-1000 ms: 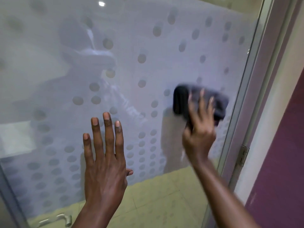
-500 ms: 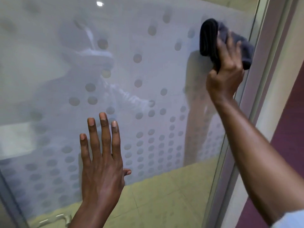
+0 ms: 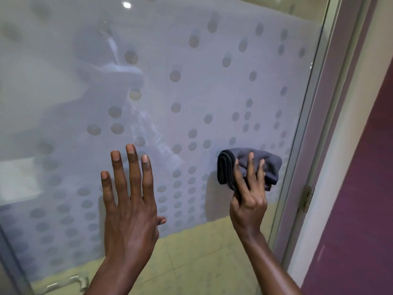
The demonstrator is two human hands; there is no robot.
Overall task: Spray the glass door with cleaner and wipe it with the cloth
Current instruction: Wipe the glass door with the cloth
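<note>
Dotted glass door [image 3: 191,92], cloth [image 3: 270,165] seemingly touching it, beside purple wall [image 3: 361,199].

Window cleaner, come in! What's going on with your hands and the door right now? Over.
Left hand flat on the glass door. Right hand holds folded cloth against the glass, near the hinge. Nothing in the way.

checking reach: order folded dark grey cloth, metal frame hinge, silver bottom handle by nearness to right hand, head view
1. folded dark grey cloth, in the right hand
2. metal frame hinge, right
3. silver bottom handle, far lower left
</note>
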